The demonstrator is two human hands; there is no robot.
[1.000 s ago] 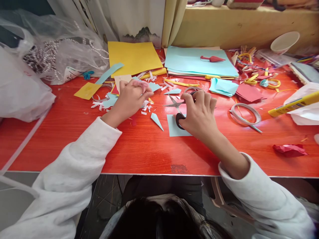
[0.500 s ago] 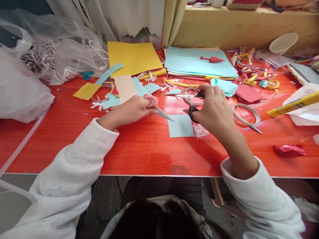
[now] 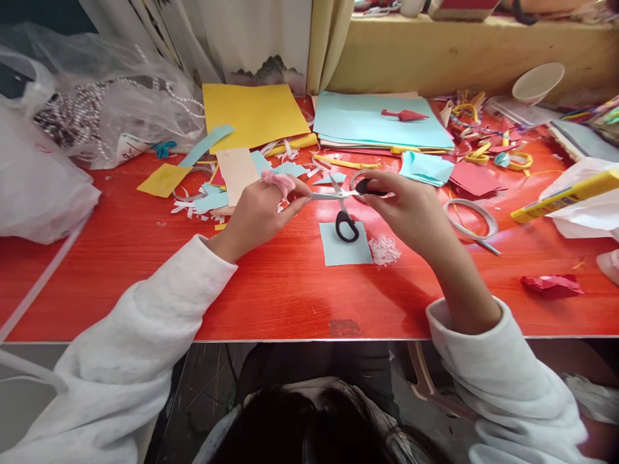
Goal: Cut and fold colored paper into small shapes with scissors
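Note:
My left hand [image 3: 268, 209] pinches a folded light-blue paper piece [image 3: 325, 196], with a pink fluffy item [image 3: 279, 182] on its fingers. My right hand [image 3: 406, 203] grips one black handle of the scissors [image 3: 346, 227]; the other handle hangs free over a light-blue square [image 3: 333, 250] lying on the table. The scissor blades are spread and meet the tip of the folded piece. Beside the square is a small heap of white-pink shreds [image 3: 385, 250].
The red table [image 3: 271, 296] holds yellow sheets [image 3: 254, 113], a light-blue stack [image 3: 377, 122], tape rings [image 3: 476, 219], a yellow glue tube [image 3: 565, 196], crumpled red paper [image 3: 552, 285] and scraps. Plastic bags [image 3: 43, 167] stand at the left.
My right hand has moved slightly left and its thumb has left the lower scissor handle, which now hangs down. The folded piece has been raised and now meets the blades.

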